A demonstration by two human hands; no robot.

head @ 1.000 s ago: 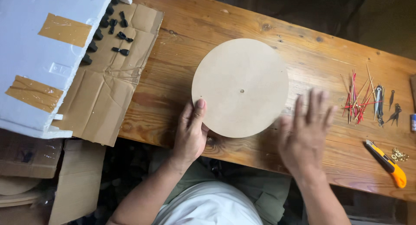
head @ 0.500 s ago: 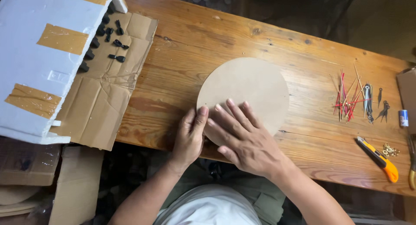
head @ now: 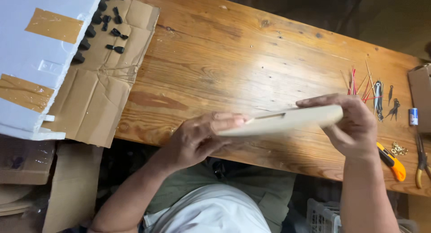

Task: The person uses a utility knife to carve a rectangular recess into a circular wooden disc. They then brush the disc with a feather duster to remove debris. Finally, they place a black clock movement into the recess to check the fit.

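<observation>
**Round board lifted on edge between two hands**

While both hands hold it clear of the table, the pale round wooden disc (head: pixel 287 120) shows almost edge-on in the head view, a thin tan sliver with a narrow slot visible along its near face. It sits just below the middle of the frame, above the long varnished plank table (head: pixel 224 67).

At eight o'clock from the disc, the left hand (head: pixel 202 136) grips its left end: the fingers lie close together and curl over the top, with the thumb beneath, pinching the edge. At three o'clock, the right hand (head: pixel 352 125) closes round the right end, fingers bent over the rim from above and thumb under it.

Beyond the right hand, toward one o'clock, lies a loose bunch of thin red and tan sticks (head: pixel 361 82) beside some small dark metal clips (head: pixel 391 105). At four o'clock from that hand rests an orange utility knife (head: pixel 391 161), with a small pile of brass eyelets (head: pixel 398 148) just beside it.

Far off at ten o'clock, a flattened brown cardboard sheet (head: pixel 96 89) carries small black plastic pieces (head: pixel 114 33), partly covered by a white foam slab with brown tape strips (head: pixel 40 58).
</observation>
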